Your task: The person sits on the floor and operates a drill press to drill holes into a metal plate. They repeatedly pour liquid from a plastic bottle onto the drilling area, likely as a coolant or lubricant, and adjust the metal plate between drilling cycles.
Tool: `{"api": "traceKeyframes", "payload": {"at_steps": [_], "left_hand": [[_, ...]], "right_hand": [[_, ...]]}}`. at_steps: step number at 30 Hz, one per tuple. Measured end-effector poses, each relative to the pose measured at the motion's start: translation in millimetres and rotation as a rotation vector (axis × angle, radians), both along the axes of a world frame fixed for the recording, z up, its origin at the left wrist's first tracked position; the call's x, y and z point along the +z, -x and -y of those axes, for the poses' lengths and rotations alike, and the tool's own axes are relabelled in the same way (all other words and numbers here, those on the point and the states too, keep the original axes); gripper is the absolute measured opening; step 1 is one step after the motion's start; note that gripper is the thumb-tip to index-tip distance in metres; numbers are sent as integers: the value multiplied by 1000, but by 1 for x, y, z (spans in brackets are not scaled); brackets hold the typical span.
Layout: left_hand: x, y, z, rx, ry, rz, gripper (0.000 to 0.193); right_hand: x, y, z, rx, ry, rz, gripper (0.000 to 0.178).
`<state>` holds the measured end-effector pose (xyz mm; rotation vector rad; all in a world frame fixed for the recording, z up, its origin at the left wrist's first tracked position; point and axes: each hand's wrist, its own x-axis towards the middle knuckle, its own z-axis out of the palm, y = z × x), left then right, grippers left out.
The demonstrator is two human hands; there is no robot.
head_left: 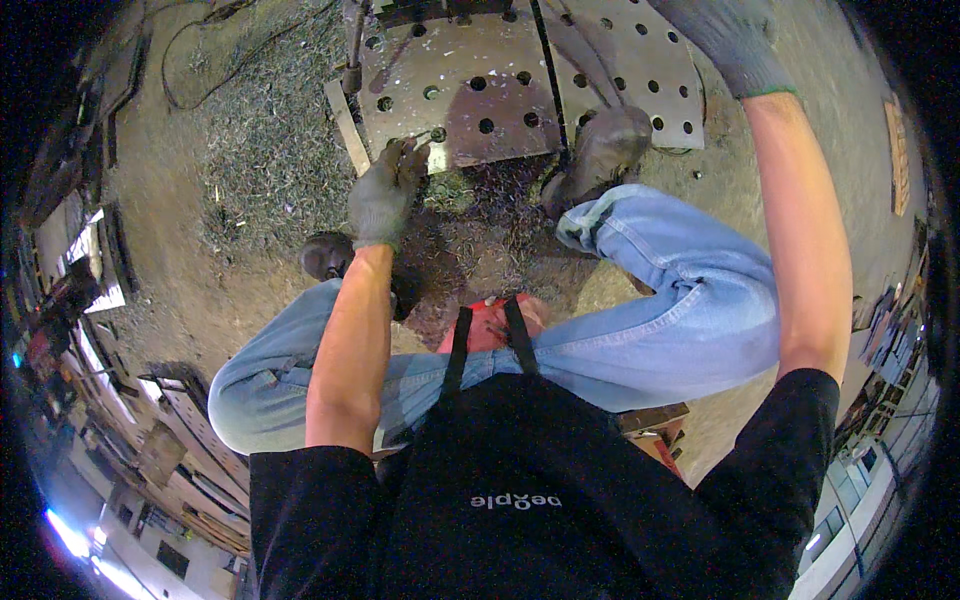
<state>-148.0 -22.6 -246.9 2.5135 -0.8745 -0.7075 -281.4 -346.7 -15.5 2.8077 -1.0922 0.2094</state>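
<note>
My left hand, in a grey knit glove with dark, dirty fingertips, is at the near edge of a metal plate with rows of round holes. Its fingers are closed at the plate's near left corner, beside a hole; a small pale metal piece shows at the fingertips, too small to name. My right hand, gloved in grey too, reaches out to the top right, past a second perforated plate. Its fingers run into the dark rim, so what they touch is hidden. A dark seam parts the two plates.
A flat metal strip and an upright rod stand left of the plate. Metal shavings cover the floor there. My right shoe rests at the plates' near edge. A red seat is between my legs.
</note>
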Motion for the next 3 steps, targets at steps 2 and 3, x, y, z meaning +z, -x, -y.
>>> {"api": "traceKeyframes", "payload": {"at_steps": [2,3], "left_hand": [[10,-3,4,-53,-54,-53,65],[19,-5,7,-79,-83,-80,68]], "right_hand": [[-1,5,-1,66,6,54,36],[-2,8,-1,63,2,56,36]]}}
